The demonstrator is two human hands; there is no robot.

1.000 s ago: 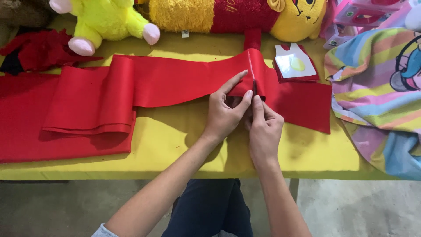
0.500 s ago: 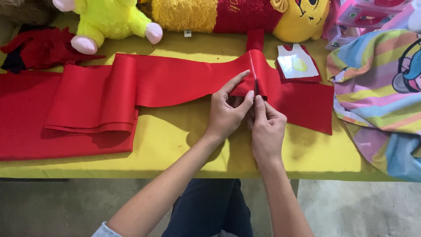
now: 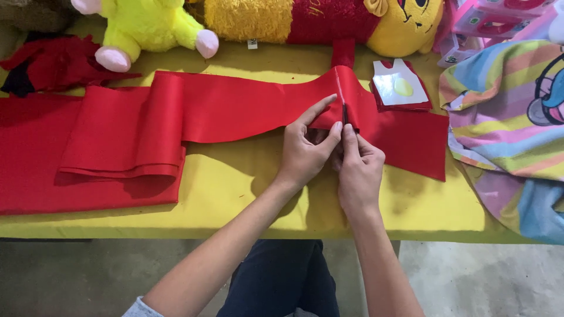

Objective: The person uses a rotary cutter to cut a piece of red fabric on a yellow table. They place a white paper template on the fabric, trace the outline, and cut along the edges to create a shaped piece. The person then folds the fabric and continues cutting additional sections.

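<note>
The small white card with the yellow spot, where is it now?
In the head view, the white card lies on a small red piece at the upper right of the yellow table, just right of the red felt strip and left of the striped cloth.

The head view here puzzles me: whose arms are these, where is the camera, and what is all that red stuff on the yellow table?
No machine is at work here: these are a person's two bare arms, filmed by a camera worn on the head, looking down. The left hand and the right hand meet at a raised fold in a long strip of red fabric. Both pinch it there, and a thin dark tool, too small to identify, stands at the fold by the right fingertips. The strip lies across a table with a yellow cover and is folded over on the left. At the far edge sit a yellow-green plush toy and a long yellow and red plush. A small red piece with a white and yellow patch lies beyond the hands, and a striped pastel cloth is on the right.
</note>
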